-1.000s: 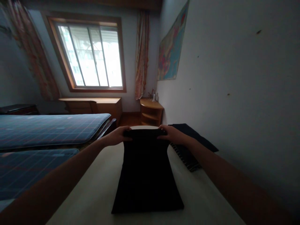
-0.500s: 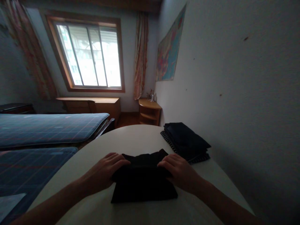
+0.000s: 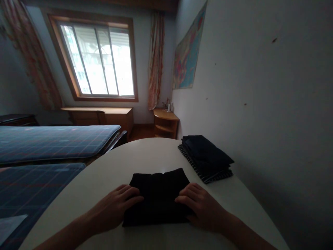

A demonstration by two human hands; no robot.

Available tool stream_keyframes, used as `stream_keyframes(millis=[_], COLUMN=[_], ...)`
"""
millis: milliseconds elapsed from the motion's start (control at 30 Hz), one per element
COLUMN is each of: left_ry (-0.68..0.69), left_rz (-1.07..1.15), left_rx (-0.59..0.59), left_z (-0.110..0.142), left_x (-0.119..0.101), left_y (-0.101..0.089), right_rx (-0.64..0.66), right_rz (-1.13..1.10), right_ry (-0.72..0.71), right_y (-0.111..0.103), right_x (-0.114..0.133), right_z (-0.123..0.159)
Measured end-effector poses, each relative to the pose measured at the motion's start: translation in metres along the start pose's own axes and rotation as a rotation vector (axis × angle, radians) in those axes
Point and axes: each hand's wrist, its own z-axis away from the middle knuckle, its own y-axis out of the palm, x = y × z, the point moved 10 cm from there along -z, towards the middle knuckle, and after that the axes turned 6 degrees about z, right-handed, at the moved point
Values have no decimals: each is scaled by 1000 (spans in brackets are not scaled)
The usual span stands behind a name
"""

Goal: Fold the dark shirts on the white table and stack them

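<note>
A folded black garment (image 3: pixel 160 199) lies on the white round table (image 3: pixel 125 156) right in front of me. Its exact kind cannot be made out in the dim light. My left hand (image 3: pixel 121 203) is closed on its left side, thumb and fingers over the cloth. On the opposite side my right hand (image 3: pixel 199 205) holds the right edge, fingers bent over the fabric. The garment's far edge shows beyond both hands, with a slight dip in its middle. Its near edge rests on the tabletop.
A stack of dark folded clothes (image 3: pixel 205 154), a striped piece at its bottom, sits at the table's right by the wall (image 3: pixel 260 132). Two plaid mattresses (image 3: pixel 59 140) are on the left. A corner shelf (image 3: pixel 166 119) stands beyond the table.
Both hands have come nearer to me, down the garment's sides. The raised upper part of the garment now lies flatter, and more of its far part shows.
</note>
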Motion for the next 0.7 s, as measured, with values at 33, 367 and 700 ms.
stream_keyframes(millis=[33, 367, 700], left_ry=[-8, -321, -505], left_rz=[31, 309, 650], left_rx=[3, -137, 21], left_z=[0, 9, -7], left_x=[1, 85, 135], left_y=[-2, -16, 28], right_rx=[8, -193, 50], right_rz=[-33, -304, -1054], right_ry=[-2, 479, 624], right_y=[-4, -13, 65], right_x=[0, -101, -131], right_z=[-1, 13, 0])
